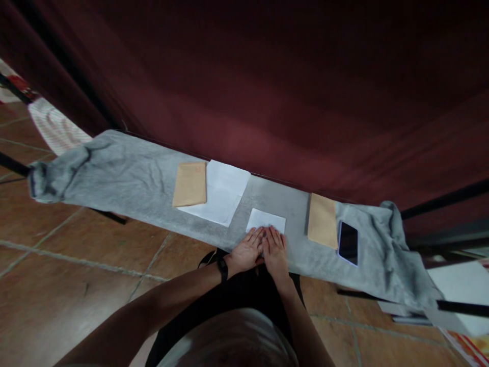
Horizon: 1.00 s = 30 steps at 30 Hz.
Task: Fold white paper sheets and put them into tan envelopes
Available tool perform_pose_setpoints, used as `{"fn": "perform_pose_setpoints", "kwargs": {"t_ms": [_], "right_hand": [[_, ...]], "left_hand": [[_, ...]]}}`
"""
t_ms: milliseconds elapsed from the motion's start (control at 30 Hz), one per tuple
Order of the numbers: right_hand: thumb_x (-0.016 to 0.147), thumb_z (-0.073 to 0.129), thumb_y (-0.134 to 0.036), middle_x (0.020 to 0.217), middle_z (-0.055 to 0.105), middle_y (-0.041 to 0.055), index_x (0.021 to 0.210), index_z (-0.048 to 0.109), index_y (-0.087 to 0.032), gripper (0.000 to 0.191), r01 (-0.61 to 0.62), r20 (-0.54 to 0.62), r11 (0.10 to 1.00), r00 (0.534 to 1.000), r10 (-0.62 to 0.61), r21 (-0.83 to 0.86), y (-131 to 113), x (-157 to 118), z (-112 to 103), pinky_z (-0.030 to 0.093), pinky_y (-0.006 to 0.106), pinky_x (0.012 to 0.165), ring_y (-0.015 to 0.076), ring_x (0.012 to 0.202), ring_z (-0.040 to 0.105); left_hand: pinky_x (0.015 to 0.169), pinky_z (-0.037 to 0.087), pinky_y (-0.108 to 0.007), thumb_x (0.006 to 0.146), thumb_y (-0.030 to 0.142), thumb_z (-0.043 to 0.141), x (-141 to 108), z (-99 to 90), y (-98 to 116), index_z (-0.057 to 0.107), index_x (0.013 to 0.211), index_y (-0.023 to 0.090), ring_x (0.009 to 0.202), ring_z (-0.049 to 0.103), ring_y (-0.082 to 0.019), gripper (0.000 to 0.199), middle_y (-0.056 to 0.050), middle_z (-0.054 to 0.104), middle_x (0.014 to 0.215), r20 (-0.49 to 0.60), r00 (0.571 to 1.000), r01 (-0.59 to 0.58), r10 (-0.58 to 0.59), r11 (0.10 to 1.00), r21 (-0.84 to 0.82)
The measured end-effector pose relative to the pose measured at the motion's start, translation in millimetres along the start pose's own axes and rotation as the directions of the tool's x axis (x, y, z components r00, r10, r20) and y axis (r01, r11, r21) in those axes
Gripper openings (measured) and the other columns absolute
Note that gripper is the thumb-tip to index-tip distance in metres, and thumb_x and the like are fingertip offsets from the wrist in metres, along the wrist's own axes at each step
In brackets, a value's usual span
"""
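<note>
A small folded sheet of white paper (268, 216) lies on the grey cloth in front of me. My left hand (247, 251), with a black band on its wrist, rests on the paper's near left part, fingers stretched out. Beside it, my right hand (275, 250) lies flat on the near right part, its fingers extended too. The two hands touch or nearly touch, and they cover the paper's near edge. To the left, larger white sheets (223, 196) lie partly under a brown envelope (190, 184). On the right is a stack of brown envelopes (322, 220).
A phone (348, 243) lies right of the envelope stack. The narrow bench-like surface wears a grey cloth (126, 178), bunched at both ends. A dark red curtain (244, 102) hangs along the far edge. Dark poles flank both ends above the tiled floor (107, 244).
</note>
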State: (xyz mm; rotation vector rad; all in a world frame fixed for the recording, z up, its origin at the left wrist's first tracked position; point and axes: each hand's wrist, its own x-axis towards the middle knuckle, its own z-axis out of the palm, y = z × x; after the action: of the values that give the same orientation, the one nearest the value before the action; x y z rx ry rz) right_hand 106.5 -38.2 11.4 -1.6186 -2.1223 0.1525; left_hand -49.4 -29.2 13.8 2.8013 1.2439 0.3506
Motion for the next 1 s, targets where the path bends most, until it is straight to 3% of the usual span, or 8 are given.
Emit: {"fn": "perform_pose_setpoints", "kwargs": {"t_ms": [233, 300, 400, 500, 533, 600, 833, 1000], "right_hand": [[0.102, 0.030, -0.023, 0.148, 0.050, 0.0176, 0.142, 0.051, -0.010, 0.046, -0.060, -0.004, 0.992, 0.998, 0.061, 0.114, -23.2, 4.2, -16.0, 0.031, 0.054, 0.117, 0.0266, 0.141, 0.041], [0.103, 0.033, -0.025, 0.150, 0.049, 0.0132, 0.143, 0.050, -0.015, 0.045, -0.008, -0.001, 0.988, 1.000, 0.008, 0.154, -50.2, 4.6, -28.2, 0.032, 0.050, 0.119, 0.0242, 0.142, 0.039], [0.104, 0.034, -0.032, 0.152, 0.048, 0.0065, 0.143, 0.048, -0.020, 0.043, 0.196, 0.041, 0.915, 0.974, -0.224, 0.352, -115.5, 0.2, -48.6, 0.034, 0.042, 0.119, 0.0190, 0.142, 0.039], [0.107, 0.032, -0.037, 0.153, 0.046, 0.0047, 0.145, 0.042, -0.016, 0.045, 0.411, 0.094, 0.768, 0.851, -0.516, 0.492, -186.1, -10.0, -64.8, 0.034, 0.028, 0.118, 0.0113, 0.142, 0.037], [0.108, 0.031, -0.040, 0.154, 0.044, 0.0049, 0.146, 0.039, -0.014, 0.047, 0.488, 0.097, 0.699, 0.780, -0.618, 0.523, -204.5, -13.6, -68.3, 0.033, 0.025, 0.118, 0.0097, 0.142, 0.036], [0.106, 0.034, -0.049, 0.154, 0.045, -0.0027, 0.146, 0.039, -0.023, 0.048, 0.578, 0.098, 0.602, 0.672, -0.734, 0.551, -228.3, -19.3, -72.1, 0.030, 0.031, 0.120, 0.0117, 0.141, 0.038], [0.106, 0.035, -0.049, 0.148, 0.052, -0.0022, 0.143, 0.041, -0.025, 0.045, 0.624, 0.157, 0.606, 0.621, -0.768, 0.494, -218.9, -19.4, -68.0, 0.038, 0.031, 0.113, 0.0127, 0.132, 0.048], [0.104, 0.042, -0.050, 0.137, 0.061, 0.0010, 0.141, 0.045, -0.023, 0.046, 0.558, 0.178, 0.701, 0.712, -0.680, 0.445, -194.2, -20.4, -61.9, 0.039, 0.032, 0.111, 0.0152, 0.124, 0.055]], "left_hand": [[0.123, 0.016, -0.051, 0.095, 0.040, 0.050, -0.5, 13.0, 0.1, 0.036, 0.149, 0.008, 0.151, 0.018, -0.031, 0.064, -0.021, 0.030, 0.160, 0.014, 1.000, -0.009, 0.009, 1.000, 0.003], [0.122, 0.019, -0.053, 0.096, 0.033, 0.048, -0.2, 17.4, 1.7, 0.033, 0.152, 0.010, 0.151, 0.018, -0.031, 0.062, -0.020, 0.030, 0.160, 0.008, 1.000, 0.027, -0.027, 1.000, 0.010], [0.120, 0.023, -0.055, 0.095, 0.041, 0.053, -0.4, 18.2, 1.8, 0.031, 0.154, 0.015, 0.151, 0.019, -0.033, 0.068, -0.020, 0.026, 0.162, -0.002, 0.999, 0.046, -0.046, 0.999, 0.019], [0.121, 0.021, -0.052, 0.091, 0.054, 0.058, -0.8, 13.0, -1.0, 0.030, 0.154, 0.016, 0.151, 0.020, -0.033, 0.078, -0.021, 0.024, 0.162, -0.011, 1.000, -0.002, 0.003, 0.999, 0.042], [0.121, 0.020, -0.051, 0.091, 0.055, 0.057, -0.9, 10.9, -1.8, 0.030, 0.153, 0.016, 0.151, 0.020, -0.033, 0.078, -0.022, 0.023, 0.162, -0.014, 1.000, -0.011, 0.012, 0.998, 0.056], [0.122, 0.019, -0.050, 0.092, 0.055, 0.056, -1.1, 7.3, -2.7, 0.030, 0.154, 0.016, 0.151, 0.020, -0.032, 0.078, -0.022, 0.023, 0.162, -0.016, 1.000, -0.010, 0.012, 0.997, 0.083], [0.122, 0.017, -0.050, 0.092, 0.054, 0.056, -1.6, 8.0, -1.0, 0.028, 0.155, 0.017, 0.151, 0.020, -0.031, 0.078, -0.021, 0.019, 0.164, -0.012, 1.000, 0.003, -0.002, 0.996, 0.084], [0.122, 0.017, -0.051, 0.092, 0.056, 0.055, -1.5, 11.7, -2.5, 0.028, 0.155, 0.016, 0.151, 0.020, -0.031, 0.079, -0.020, 0.019, 0.164, -0.016, 1.000, 0.005, -0.004, 0.997, 0.078]]}}
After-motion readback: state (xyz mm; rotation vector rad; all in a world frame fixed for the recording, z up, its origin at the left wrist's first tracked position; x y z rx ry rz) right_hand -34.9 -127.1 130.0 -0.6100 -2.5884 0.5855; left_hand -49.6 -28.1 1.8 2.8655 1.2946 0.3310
